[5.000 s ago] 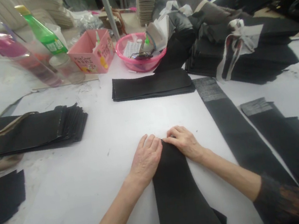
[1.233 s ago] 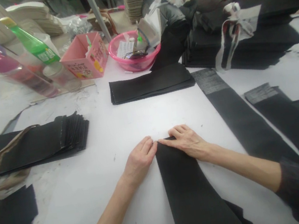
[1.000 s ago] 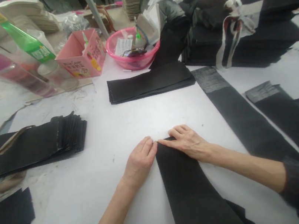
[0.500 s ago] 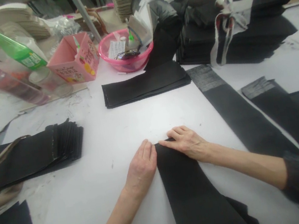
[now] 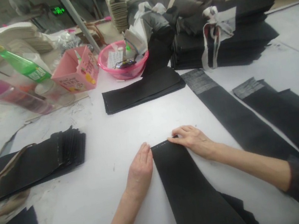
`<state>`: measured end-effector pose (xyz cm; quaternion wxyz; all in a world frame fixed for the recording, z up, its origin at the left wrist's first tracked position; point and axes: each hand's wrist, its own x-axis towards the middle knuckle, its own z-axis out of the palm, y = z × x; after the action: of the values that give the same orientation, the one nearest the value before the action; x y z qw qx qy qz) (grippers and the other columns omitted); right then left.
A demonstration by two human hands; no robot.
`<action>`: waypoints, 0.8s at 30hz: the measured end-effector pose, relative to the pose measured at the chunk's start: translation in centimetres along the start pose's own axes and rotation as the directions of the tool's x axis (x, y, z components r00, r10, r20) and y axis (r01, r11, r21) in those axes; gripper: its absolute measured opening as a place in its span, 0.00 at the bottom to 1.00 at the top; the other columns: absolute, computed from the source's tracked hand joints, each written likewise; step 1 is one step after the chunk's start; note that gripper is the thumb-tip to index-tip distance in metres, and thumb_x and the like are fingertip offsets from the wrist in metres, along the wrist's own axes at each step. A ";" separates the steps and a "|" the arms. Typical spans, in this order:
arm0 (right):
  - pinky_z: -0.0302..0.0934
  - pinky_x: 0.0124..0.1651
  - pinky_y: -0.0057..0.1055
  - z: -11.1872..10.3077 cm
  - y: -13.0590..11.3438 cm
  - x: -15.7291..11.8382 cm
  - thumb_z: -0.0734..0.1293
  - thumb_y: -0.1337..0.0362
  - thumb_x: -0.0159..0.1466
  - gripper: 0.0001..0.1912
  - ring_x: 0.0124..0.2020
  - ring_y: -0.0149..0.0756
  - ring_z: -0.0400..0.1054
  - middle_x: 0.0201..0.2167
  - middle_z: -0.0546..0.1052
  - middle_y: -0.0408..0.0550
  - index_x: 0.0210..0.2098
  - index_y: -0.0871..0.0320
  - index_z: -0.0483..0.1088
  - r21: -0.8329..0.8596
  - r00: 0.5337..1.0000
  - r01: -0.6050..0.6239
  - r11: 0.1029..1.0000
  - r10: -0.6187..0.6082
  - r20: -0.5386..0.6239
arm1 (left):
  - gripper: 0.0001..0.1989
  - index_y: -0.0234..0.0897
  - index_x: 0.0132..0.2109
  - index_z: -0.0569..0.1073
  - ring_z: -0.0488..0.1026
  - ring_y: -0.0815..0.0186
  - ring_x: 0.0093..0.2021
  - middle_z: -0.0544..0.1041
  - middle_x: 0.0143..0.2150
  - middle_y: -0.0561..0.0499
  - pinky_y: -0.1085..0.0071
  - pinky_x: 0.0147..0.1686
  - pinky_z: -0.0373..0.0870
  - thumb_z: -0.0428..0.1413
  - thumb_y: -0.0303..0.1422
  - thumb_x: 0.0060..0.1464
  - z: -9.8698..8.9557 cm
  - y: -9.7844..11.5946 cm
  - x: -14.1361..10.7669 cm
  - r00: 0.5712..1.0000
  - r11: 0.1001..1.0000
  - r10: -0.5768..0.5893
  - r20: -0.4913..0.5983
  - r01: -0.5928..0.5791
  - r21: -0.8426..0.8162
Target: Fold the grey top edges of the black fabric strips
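Note:
A long black strip of leather-like material (image 5: pixel 190 184) runs from the near edge of view up to the middle of the white tabletop. Its far end carries a pale dashed line along the edge. At that end's left corner is my left hand (image 5: pixel 140 171), closed, fingers pressed together on the edge. My right hand (image 5: pixel 194 140) pinches the right corner between thumb and fingers. More black pieces (image 5: pixel 241 207) show partly from under the strip's right side.
Stacked black strips (image 5: pixel 143 90) lie beyond my hands, and a tied bundle (image 5: pixel 33 163) is at left. Longer black strips (image 5: pixel 231 114) stretch along the right. Behind stand a pink basin (image 5: pixel 125 71), a pink box (image 5: pixel 76 76), a green bottle (image 5: pixel 22 63) and a large black stack (image 5: pixel 218 49).
My right hand has slid right along the strip's far edge, widening the gap between my hands and baring the dashed line. The camera view has shifted slightly.

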<state>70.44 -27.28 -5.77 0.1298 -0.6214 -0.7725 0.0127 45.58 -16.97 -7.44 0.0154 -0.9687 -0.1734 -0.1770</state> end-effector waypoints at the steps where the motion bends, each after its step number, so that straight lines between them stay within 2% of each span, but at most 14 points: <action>1: 0.59 0.49 0.36 -0.1 0.1 0.1 0.61 0.68 0.68 0.15 0.47 0.38 0.63 0.47 0.71 0.47 0.52 0.50 0.69 0.022 1.000 -0.025 0.999 0.025 -0.005 | 0.14 0.25 0.52 0.69 0.66 0.52 0.60 0.72 0.54 0.34 0.57 0.56 0.70 0.47 0.20 0.60 0.2 0.0 -0.2 1.000 0.999 -0.021 -0.014 0.020 -0.025; 4: 0.59 0.44 0.32 -0.3 0.0 0.7 0.64 0.64 0.67 0.08 0.44 0.36 0.64 0.42 0.73 0.45 0.43 0.51 0.73 0.112 0.992 -0.119 0.987 0.123 -0.024 | 0.14 0.30 0.52 0.68 0.65 0.56 0.61 0.71 0.55 0.37 0.56 0.56 0.70 0.45 0.22 0.62 0.8 -0.1 -0.6 0.993 0.986 -0.111 -0.034 0.105 -0.129; 7: 0.58 0.44 0.32 -0.7 -1.0 2.2 0.68 0.59 0.63 0.09 0.44 0.37 0.63 0.40 0.73 0.46 0.42 0.54 0.73 0.139 0.984 -0.179 0.974 0.179 0.011 | 0.13 0.35 0.49 0.68 0.65 0.58 0.61 0.70 0.56 0.41 0.56 0.57 0.68 0.43 0.24 0.63 1.1 -0.2 -0.9 0.980 0.957 -0.201 -0.013 0.193 -0.217; 10: 0.56 0.45 0.34 -1.1 -2.2 4.0 0.71 0.59 0.60 0.11 0.45 0.41 0.62 0.39 0.73 0.49 0.40 0.57 0.73 0.101 0.965 -0.242 0.965 0.228 0.131 | 0.14 0.36 0.47 0.68 0.65 0.60 0.60 0.70 0.55 0.43 0.58 0.58 0.67 0.41 0.23 0.62 1.2 -0.2 -1.1 0.969 0.935 -0.246 -0.003 0.236 -0.264; 13: 0.55 0.41 0.31 -1.5 -2.7 5.2 0.73 0.61 0.58 0.08 0.41 0.40 0.65 0.36 0.74 0.49 0.35 0.57 0.73 0.149 0.925 -0.329 0.932 0.286 0.251 | 0.14 0.36 0.49 0.68 0.64 0.60 0.60 0.69 0.55 0.42 0.59 0.59 0.65 0.42 0.22 0.61 0.9 -0.1 -1.0 0.961 0.911 -0.277 0.005 0.265 -0.315; 16: 0.54 0.34 0.27 -2.0 -2.5 5.4 0.72 0.61 0.58 0.06 0.35 0.35 0.66 0.33 0.74 0.45 0.30 0.56 0.74 0.218 0.916 -0.345 0.913 0.276 0.292 | 0.12 0.36 0.50 0.67 0.66 0.61 0.58 0.70 0.54 0.43 0.61 0.58 0.65 0.45 0.26 0.62 0.1 0.1 -0.7 0.937 0.847 -0.350 -0.004 0.315 -0.429; 19: 0.54 0.32 0.25 -2.7 -2.7 4.8 0.71 0.62 0.59 0.04 0.33 0.31 0.67 0.32 0.75 0.42 0.30 0.55 0.74 0.275 0.923 -0.340 0.899 0.263 0.280 | 0.14 0.37 0.53 0.66 0.68 0.62 0.54 0.71 0.51 0.44 0.63 0.55 0.66 0.50 0.33 0.62 -1.2 0.7 0.1 0.896 0.761 -0.443 -0.022 0.364 -0.538; 21: 0.55 0.33 0.24 -3.4 -3.4 4.5 0.69 0.63 0.60 0.03 0.33 0.30 0.68 0.32 0.76 0.41 0.33 0.55 0.75 0.322 0.935 -0.322 0.890 0.245 0.257 | 0.15 0.40 0.53 0.68 0.69 0.61 0.53 0.71 0.50 0.46 0.63 0.53 0.67 0.52 0.36 0.61 -2.3 1.3 0.8 0.898 0.745 -0.440 0.002 0.367 -0.557; 24: 0.57 0.37 0.24 -4.8 -4.8 4.1 0.66 0.66 0.62 0.05 0.35 0.31 0.70 0.32 0.77 0.40 0.34 0.54 0.75 0.429 0.955 -0.288 0.856 0.227 0.189 | 0.10 0.41 0.45 0.73 0.72 0.64 0.44 0.75 0.43 0.49 0.68 0.45 0.68 0.49 0.36 0.63 -4.0 2.5 2.2 0.922 0.739 -0.376 0.087 0.355 -0.573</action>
<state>66.10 -25.06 0.45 0.2167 -0.6698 -0.6647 0.2500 46.98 -18.94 -2.89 -0.3113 -0.8707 -0.2977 -0.2375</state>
